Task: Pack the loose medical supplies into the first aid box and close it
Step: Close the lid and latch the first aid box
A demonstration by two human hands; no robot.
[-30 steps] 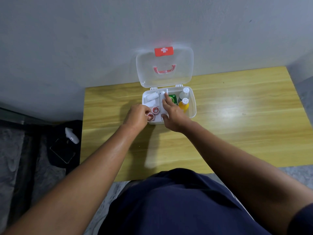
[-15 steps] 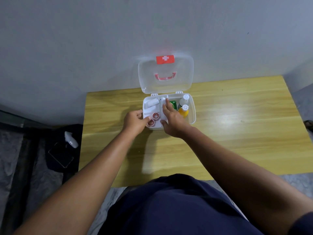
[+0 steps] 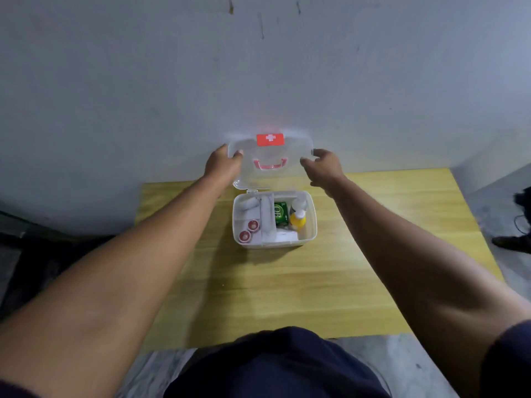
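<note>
Head view: first aid box (image 3: 274, 242) sits on a yellow wooden table (image 3: 373, 268), near the wall side.
Lid (image 3: 270, 179): clear, raised upright, red cross label at top, pink handle showing through.
Left hand (image 3: 223, 165): fingers curled over the lid's left edge, gripping it.
Right hand (image 3: 323, 165): fingers closed on the lid's right edge.
Box contents: two red-and-white tape rolls (image 3: 248, 231) front left, green packet (image 3: 280, 213) centre, yellow bottle (image 3: 298, 220) right, white roll (image 3: 248, 203) back left.
</note>
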